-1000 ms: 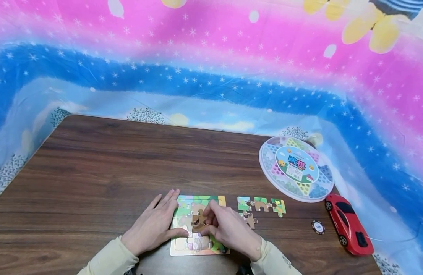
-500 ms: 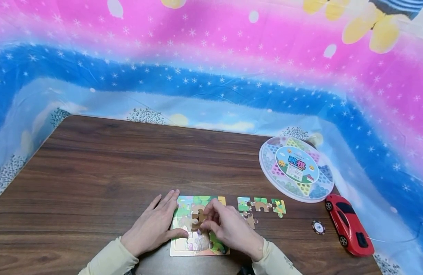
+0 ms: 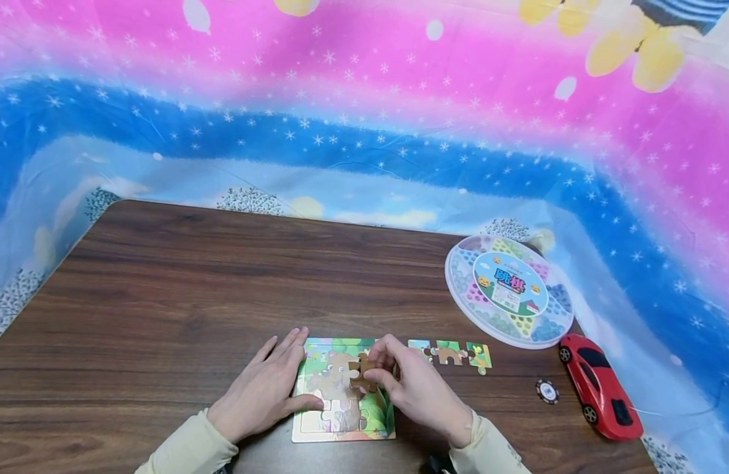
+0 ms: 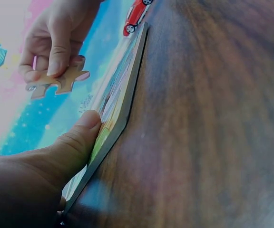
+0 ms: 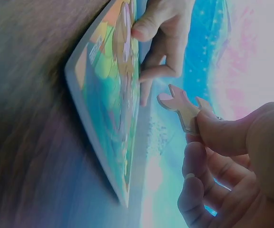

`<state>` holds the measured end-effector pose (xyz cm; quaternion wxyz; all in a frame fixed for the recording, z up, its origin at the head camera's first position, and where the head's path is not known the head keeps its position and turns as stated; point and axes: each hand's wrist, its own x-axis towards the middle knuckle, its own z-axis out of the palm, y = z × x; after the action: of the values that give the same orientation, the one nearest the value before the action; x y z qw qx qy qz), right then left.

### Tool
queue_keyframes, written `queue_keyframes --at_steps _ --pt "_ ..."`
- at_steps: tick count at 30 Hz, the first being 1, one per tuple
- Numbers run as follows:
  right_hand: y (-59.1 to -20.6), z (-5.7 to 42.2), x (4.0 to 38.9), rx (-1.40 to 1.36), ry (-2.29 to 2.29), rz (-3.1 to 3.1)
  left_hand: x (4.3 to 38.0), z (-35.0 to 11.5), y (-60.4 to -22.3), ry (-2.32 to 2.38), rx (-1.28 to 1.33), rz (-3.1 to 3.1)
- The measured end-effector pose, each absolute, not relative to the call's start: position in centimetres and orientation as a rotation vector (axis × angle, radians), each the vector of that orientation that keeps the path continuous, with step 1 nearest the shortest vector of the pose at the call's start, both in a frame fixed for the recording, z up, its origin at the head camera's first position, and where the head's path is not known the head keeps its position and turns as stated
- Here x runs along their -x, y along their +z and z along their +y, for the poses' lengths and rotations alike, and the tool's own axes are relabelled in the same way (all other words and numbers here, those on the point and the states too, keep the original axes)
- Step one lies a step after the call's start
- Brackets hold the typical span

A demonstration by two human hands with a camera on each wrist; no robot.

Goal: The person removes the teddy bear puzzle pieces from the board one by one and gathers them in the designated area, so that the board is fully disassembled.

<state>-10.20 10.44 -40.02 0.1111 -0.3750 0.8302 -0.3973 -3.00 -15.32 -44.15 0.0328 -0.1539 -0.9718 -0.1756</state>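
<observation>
A picture puzzle in a flat tray (image 3: pixel 345 436) lies near the front of the table, with a bear picture among green scenery. My left hand (image 3: pixel 269 388) rests along its left side, fingers straight, thumb (image 4: pixel 75 137) lying on the tray's edge. Between right thumb and fingers I pinch a brown puzzle piece (image 5: pixel 184 110). That right hand (image 3: pixel 420 388) is over the tray's right half, and the left wrist view shows the piece held clear above the surface. Loose puzzle pieces (image 3: pixel 449 353) lie right of the tray, partly hidden behind the right hand.
Toward the table's right edge stand a round Chinese checkers box (image 3: pixel 511 289) and a red toy car (image 3: pixel 600 387). A poker chip (image 3: pixel 547 392) lies left of the car. Patterned cloth (image 3: pixel 364 131) hangs behind the wooden table (image 3: pixel 222 263).
My right hand has shifted to the right, taking the brown puzzle piece from over the tray's middle to over its right half. My left hand stays where it was.
</observation>
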Motion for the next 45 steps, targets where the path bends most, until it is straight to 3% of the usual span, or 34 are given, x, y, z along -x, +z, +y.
queue_keyframes --at_steps 30,45 --pt "-40.4 21.5 14.2 0.760 -1.131 2.815 3.0 -15.3 -44.1 -0.535 0.480 -2.984" --pt "-40.7 23.1 14.0 0.555 -0.958 2.683 2.9 -15.3 -44.0 -0.535 0.474 -2.998"
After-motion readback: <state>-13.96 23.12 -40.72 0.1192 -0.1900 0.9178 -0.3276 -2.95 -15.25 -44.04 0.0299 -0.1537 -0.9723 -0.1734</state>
